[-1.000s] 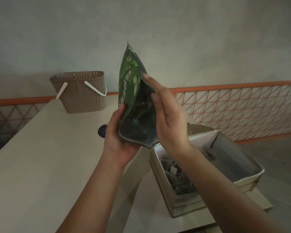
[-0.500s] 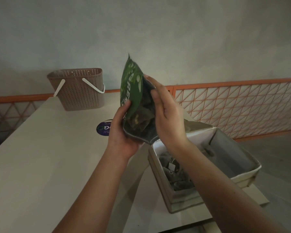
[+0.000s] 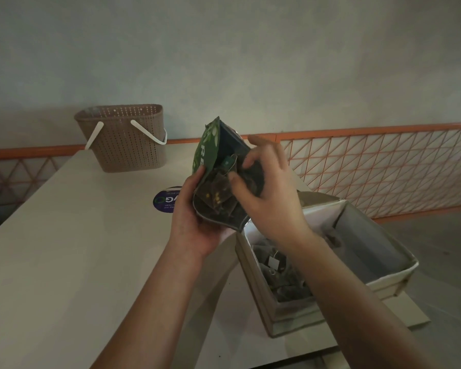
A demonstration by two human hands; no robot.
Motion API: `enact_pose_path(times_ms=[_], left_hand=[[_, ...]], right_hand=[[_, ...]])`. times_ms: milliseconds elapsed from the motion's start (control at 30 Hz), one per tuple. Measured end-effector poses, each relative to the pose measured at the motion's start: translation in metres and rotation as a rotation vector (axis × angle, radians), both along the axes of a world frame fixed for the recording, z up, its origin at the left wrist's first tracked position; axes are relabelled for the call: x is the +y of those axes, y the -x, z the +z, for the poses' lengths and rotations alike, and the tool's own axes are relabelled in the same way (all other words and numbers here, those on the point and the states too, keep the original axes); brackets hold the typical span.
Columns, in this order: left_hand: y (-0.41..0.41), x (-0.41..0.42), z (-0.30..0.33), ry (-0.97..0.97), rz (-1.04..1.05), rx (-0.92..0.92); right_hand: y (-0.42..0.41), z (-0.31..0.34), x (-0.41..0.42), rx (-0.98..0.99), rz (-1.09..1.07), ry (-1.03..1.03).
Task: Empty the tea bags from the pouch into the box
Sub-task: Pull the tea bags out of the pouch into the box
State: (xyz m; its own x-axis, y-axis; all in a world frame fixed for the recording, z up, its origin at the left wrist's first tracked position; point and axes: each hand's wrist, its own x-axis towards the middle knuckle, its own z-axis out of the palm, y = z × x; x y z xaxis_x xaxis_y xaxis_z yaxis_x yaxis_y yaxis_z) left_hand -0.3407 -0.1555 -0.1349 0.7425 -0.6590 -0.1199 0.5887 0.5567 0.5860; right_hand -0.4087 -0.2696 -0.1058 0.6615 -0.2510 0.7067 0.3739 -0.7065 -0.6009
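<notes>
Centre frame: left hand [image 3: 197,222] grips open green pouch [image 3: 210,155] | right hand [image 3: 264,193] fingers curled inside, pinching a tea bag [image 3: 218,201] | box [image 3: 253,267] lower right, partly filled | emptying roughly midway.

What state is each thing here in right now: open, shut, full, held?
Pouch: open, held up, tea bags still inside.
Left hand: grips the pouch from below.
Right hand: fingers curled into the pouch mouth; whether they pinch a bag is unclear.
Box: open, one side holds tea bags.
Basket: upright, handles down.
</notes>
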Motion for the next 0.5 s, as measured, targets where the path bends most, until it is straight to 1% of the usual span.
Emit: enact_pose_path(times_ms=[100, 167, 267, 300, 367, 433, 500], left_hand=[[-0.001, 0.000, -0.002, 0.021, 0.001, 0.010], [0.000, -0.001, -0.003, 0.045, 0.003, 0.003], [0.000, -0.002, -0.002, 0.033, 0.015, -0.002], [0.001, -0.002, -0.001, 0.023, 0.016, 0.000], [0.001, -0.002, 0.000, 0.006, 0.018, 0.009], [0.001, -0.002, 0.001, 0.007, 0.008, 0.018], [0.002, -0.003, 0.002, 0.019, 0.001, 0.025]], right_hand=[[0.000, -0.004, 0.004, 0.102, -0.311, 0.367], [-0.001, -0.006, 0.008, 0.175, -0.435, 0.486], [-0.003, -0.011, 0.009, 0.217, -0.514, 0.582], [-0.003, -0.012, 0.008, 0.202, -0.519, 0.585], [-0.002, -0.012, 0.006, 0.150, -0.475, 0.521], [0.001, -0.008, 0.003, 0.089, -0.368, 0.363], [0.006, 0.000, -0.002, 0.035, -0.235, 0.153]])
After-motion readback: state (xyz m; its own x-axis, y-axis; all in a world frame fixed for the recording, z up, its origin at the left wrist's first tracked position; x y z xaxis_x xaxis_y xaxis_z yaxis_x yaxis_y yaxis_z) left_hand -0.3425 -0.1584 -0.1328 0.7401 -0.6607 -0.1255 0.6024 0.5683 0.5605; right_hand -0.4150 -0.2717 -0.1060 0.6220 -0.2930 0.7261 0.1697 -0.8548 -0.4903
